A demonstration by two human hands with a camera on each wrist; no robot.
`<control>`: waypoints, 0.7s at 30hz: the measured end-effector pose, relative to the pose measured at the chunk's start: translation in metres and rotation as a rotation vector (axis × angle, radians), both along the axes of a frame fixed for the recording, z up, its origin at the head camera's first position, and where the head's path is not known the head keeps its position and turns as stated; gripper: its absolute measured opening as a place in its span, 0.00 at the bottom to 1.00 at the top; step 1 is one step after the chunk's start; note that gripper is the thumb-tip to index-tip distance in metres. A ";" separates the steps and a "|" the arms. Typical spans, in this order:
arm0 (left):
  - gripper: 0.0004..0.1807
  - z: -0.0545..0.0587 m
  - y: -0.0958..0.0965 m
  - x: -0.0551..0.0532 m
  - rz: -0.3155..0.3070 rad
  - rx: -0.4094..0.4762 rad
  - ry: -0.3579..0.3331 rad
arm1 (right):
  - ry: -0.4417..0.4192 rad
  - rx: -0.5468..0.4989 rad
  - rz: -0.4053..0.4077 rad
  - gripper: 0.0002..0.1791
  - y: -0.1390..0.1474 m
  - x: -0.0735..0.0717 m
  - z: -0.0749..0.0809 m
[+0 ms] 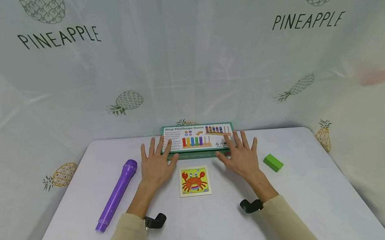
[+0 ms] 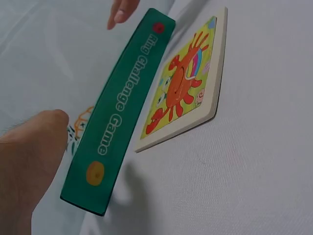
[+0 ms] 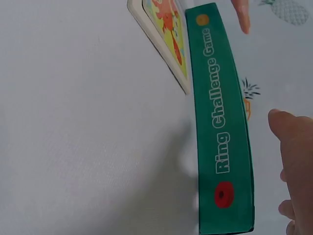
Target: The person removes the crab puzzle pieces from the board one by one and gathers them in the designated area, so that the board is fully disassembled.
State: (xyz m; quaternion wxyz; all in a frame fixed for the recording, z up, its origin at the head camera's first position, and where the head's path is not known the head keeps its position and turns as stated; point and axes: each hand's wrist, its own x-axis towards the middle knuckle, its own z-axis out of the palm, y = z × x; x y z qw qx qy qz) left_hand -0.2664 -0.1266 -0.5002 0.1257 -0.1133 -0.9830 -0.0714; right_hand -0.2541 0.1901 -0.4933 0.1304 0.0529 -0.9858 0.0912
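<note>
A green flat game box (image 1: 197, 155) labelled "Ring Challenge Game" lies at the back of the table; its lettered side (image 2: 117, 112) shows in both wrist views. My left hand (image 1: 155, 168), fingers spread, is by the box's left end. Over at the right end is my right hand (image 1: 243, 158), also with spread fingers. Both hands hold nothing; whether any fingertip touches the box, I cannot tell. Between the wrists, in front of the box, a square crab puzzle (image 1: 194, 181) with a pale wooden frame lies flat, picture up.
Left of my left hand lies a long purple tube (image 1: 116, 196), placed diagonally. A green block (image 1: 273, 162) sits right of my right hand. Behind the white table (image 1: 208, 232) hangs a pale curtain (image 1: 183, 55) printed with pineapples.
</note>
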 end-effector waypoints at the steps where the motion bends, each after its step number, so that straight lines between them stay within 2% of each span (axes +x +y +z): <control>1: 0.40 0.000 0.000 0.001 0.000 0.002 0.000 | 0.000 0.001 0.001 0.49 0.000 0.000 0.000; 6: 0.40 0.003 0.004 0.008 -0.054 0.053 0.016 | 0.028 -0.032 0.038 0.48 -0.004 0.006 0.005; 10: 0.39 0.005 0.007 0.017 -0.130 0.108 0.013 | 0.070 -0.116 0.109 0.43 -0.013 0.014 0.009; 13: 0.37 0.004 0.010 0.025 -0.172 0.132 -0.006 | 0.071 -0.175 0.147 0.38 -0.023 0.021 0.009; 17: 0.34 -0.001 0.017 0.032 -0.216 0.144 -0.042 | 0.013 -0.235 0.169 0.32 -0.036 0.028 0.006; 21: 0.32 -0.006 0.024 0.039 -0.245 0.143 -0.092 | -0.104 -0.313 0.200 0.24 -0.046 0.032 -0.002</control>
